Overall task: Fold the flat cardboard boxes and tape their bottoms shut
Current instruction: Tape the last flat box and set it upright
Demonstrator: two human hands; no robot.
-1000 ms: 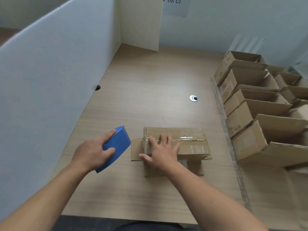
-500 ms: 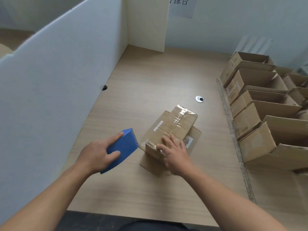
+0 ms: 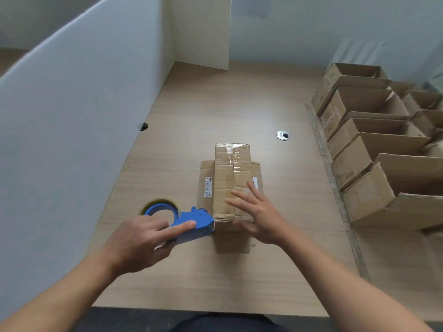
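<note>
Box (image 3: 224, 178) w/ label (image 3: 208, 187) "516 K20-00 030": R hand (image 3: 261, 218) spread, L hand (image 3: 141, 243) grips dispenser (image 3: 191, 220).

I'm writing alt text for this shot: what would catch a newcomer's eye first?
The cardboard box in the middle of the table, taped seam up, draws the eye, with the right hand spread open over its near end. Just left, the left hand grips a bright blue tape dispenser, its nose at the box's near corner. A row of open boxes lines the right side.
</note>
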